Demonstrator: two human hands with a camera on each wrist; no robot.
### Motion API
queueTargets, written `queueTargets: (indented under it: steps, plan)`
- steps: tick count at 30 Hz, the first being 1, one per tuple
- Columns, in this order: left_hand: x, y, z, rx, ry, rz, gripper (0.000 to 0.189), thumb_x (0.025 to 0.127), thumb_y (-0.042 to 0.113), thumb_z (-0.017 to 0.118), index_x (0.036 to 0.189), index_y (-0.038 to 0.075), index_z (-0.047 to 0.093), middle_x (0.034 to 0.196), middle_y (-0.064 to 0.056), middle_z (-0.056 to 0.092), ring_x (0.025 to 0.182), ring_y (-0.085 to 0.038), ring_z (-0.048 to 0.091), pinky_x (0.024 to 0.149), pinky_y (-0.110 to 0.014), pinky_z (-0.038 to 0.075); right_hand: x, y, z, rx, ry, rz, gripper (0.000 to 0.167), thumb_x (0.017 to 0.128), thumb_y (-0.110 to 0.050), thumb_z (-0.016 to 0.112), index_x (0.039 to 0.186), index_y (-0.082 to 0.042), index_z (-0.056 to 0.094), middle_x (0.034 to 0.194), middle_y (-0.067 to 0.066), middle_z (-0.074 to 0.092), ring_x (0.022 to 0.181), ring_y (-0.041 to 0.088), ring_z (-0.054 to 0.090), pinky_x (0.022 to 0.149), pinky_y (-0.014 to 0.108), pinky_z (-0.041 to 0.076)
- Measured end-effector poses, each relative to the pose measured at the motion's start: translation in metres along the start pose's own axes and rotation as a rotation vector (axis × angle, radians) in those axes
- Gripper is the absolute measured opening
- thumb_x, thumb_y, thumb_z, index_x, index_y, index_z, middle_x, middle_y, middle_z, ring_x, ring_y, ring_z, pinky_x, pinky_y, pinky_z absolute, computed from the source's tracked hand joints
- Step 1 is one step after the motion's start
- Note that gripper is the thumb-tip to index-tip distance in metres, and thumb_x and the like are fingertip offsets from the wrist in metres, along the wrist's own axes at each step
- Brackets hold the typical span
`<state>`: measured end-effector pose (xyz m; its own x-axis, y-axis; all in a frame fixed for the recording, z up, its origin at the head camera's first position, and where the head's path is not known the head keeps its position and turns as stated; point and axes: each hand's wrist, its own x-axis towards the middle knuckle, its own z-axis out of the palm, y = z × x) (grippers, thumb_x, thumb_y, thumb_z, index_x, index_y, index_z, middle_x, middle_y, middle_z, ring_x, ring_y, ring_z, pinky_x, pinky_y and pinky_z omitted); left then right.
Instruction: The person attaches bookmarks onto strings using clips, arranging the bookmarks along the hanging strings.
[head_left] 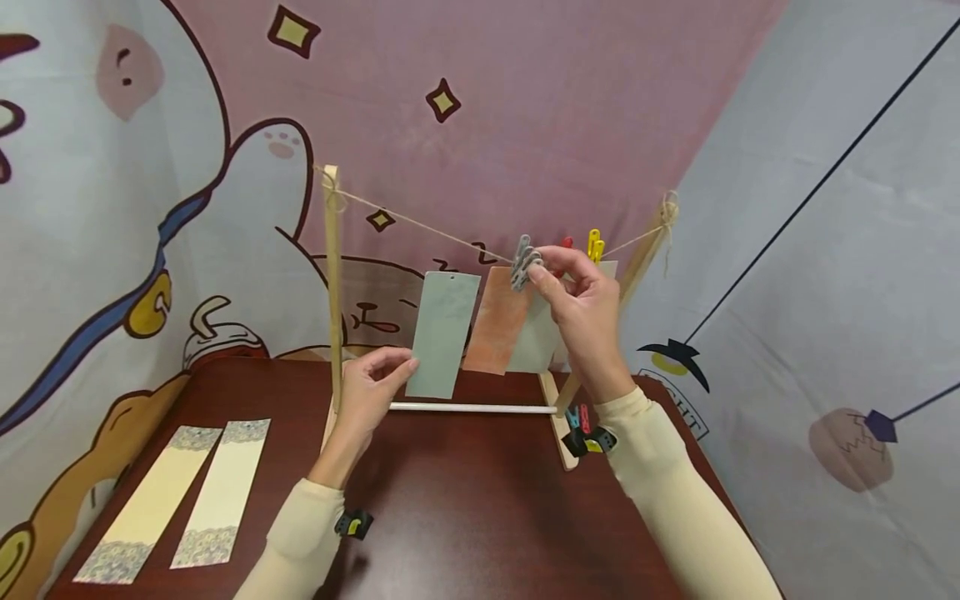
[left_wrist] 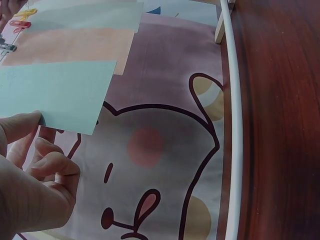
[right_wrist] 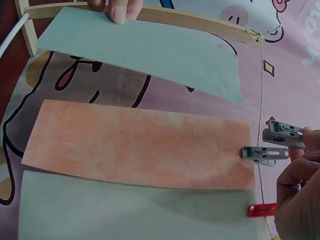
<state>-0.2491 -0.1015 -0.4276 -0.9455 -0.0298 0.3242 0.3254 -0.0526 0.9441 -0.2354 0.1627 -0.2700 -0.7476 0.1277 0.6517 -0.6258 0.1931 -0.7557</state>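
Note:
My left hand (head_left: 367, 385) pinches the side edge of a pale blue-green card (head_left: 444, 333), held upright below the string (head_left: 423, 225). The card's top edge, with a small hole, is apart from the string. Between thumb and fingers my right hand (head_left: 588, 312) holds a grey clothespin (right_wrist: 284, 135). Just beside it, a second grey clothespin (right_wrist: 265, 153) clips an orange card (right_wrist: 140, 142) to the string. A pale green card (right_wrist: 135, 210) hangs behind at a red clothespin (right_wrist: 261, 210), partly hidden by the right hand in the head view.
The string runs between two wooden posts (head_left: 332, 283), joined low down by a white rod (head_left: 480, 408). Yellow clothespins (head_left: 596, 246) sit farther right on it. Two patterned paper strips (head_left: 225, 492) lie on the dark table (head_left: 450, 517) at left. Loose clothespins (head_left: 583, 418) lie by the right foot.

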Motion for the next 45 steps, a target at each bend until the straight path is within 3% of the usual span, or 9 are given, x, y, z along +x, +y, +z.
queueTargets:
  steps: [7, 10, 12, 16, 19, 28, 32, 38, 45]
  plan:
    - [0.004, 0.004, 0.003, 0.018, -0.005, -0.016, 0.017, 0.098, 0.013, 0.085, 0.11, 0.002, 0.082, 0.102, -0.009, 0.078, 0.086, -0.015, 0.062, 0.071, -0.025, 0.046, 0.011, -0.008, 0.014, 0.044, -0.009, -0.019, 0.021, 0.1, -0.005, 0.081, 0.12, 0.0, 0.077, 0.092, 0.002, 0.071, 0.058, 0.009, 0.04, 0.048, 0.021, 0.029]
    - [0.007, 0.004, 0.005, -0.005, -0.002, -0.021, 0.017, 0.097, 0.012, 0.085, 0.109, 0.001, 0.082, 0.101, -0.01, 0.077, 0.084, -0.016, 0.059, 0.069, -0.025, 0.044, 0.016, -0.01, 0.021, 0.057, -0.01, -0.035, 0.02, 0.1, -0.004, 0.08, 0.12, -0.001, 0.078, 0.097, 0.004, 0.075, 0.062, 0.008, 0.046, 0.05, 0.02, 0.031]
    - [0.009, 0.004, 0.006, -0.012, -0.007, -0.021, 0.017, 0.097, 0.012, 0.085, 0.109, 0.001, 0.082, 0.1, -0.011, 0.077, 0.084, -0.017, 0.058, 0.068, -0.025, 0.043, 0.02, -0.011, 0.025, 0.069, -0.004, -0.04, 0.021, 0.099, -0.002, 0.08, 0.119, 0.0, 0.078, 0.099, 0.005, 0.076, 0.07, 0.007, 0.057, 0.055, 0.02, 0.04]
    - [0.015, 0.007, 0.009, -0.02, -0.023, -0.001, 0.017, 0.098, 0.013, 0.084, 0.11, 0.0, 0.082, 0.096, -0.01, 0.076, 0.082, -0.019, 0.057, 0.066, -0.025, 0.042, 0.027, -0.014, 0.033, 0.079, 0.008, -0.029, 0.021, 0.099, -0.001, 0.08, 0.119, 0.002, 0.078, 0.1, 0.002, 0.077, 0.074, 0.008, 0.063, 0.055, 0.02, 0.042]
    - [0.018, 0.008, 0.01, -0.034, -0.033, 0.012, 0.017, 0.099, 0.012, 0.084, 0.11, 0.0, 0.082, 0.094, -0.01, 0.075, 0.08, -0.019, 0.056, 0.065, -0.025, 0.042, 0.03, -0.016, 0.038, 0.072, -0.001, 0.008, 0.02, 0.099, -0.002, 0.08, 0.119, 0.001, 0.078, 0.097, 0.001, 0.075, 0.066, 0.008, 0.056, 0.048, 0.021, 0.034]
    - [0.022, 0.003, 0.014, -0.052, -0.052, 0.024, 0.016, 0.1, 0.012, 0.083, 0.11, 0.0, 0.081, 0.097, -0.012, 0.074, 0.085, -0.018, 0.058, 0.07, -0.025, 0.045, 0.034, -0.016, 0.047, 0.009, -0.033, 0.101, 0.023, 0.099, -0.009, 0.083, 0.121, -0.003, 0.079, 0.1, 0.006, 0.076, 0.061, 0.012, 0.057, 0.043, 0.021, 0.036]
    - [0.023, 0.002, 0.015, -0.039, -0.049, 0.038, 0.015, 0.099, 0.011, 0.083, 0.109, 0.0, 0.082, 0.097, -0.011, 0.075, 0.086, -0.016, 0.06, 0.071, -0.026, 0.045, 0.034, -0.018, 0.05, -0.033, -0.042, 0.115, 0.022, 0.098, -0.01, 0.084, 0.119, -0.004, 0.081, 0.099, 0.005, 0.077, 0.054, 0.009, 0.048, 0.043, 0.022, 0.036]
    - [0.024, 0.002, 0.015, -0.043, -0.065, 0.051, 0.013, 0.099, 0.012, 0.083, 0.109, 0.003, 0.083, 0.093, -0.009, 0.073, 0.08, -0.016, 0.057, 0.067, -0.027, 0.044, 0.033, -0.019, 0.052, -0.104, -0.067, 0.11, 0.022, 0.098, -0.014, 0.084, 0.118, -0.005, 0.082, 0.101, 0.004, 0.08, 0.062, 0.014, 0.056, 0.042, 0.022, 0.039]
    - [0.025, 0.0, 0.016, -0.034, -0.077, 0.049, 0.013, 0.1, 0.012, 0.083, 0.109, 0.003, 0.082, 0.093, -0.009, 0.072, 0.082, -0.022, 0.057, 0.068, -0.027, 0.044, 0.033, -0.017, 0.048, -0.093, -0.056, 0.049, 0.022, 0.098, -0.011, 0.085, 0.118, -0.003, 0.082, 0.1, 0.006, 0.08, 0.07, 0.013, 0.061, 0.047, 0.021, 0.041]
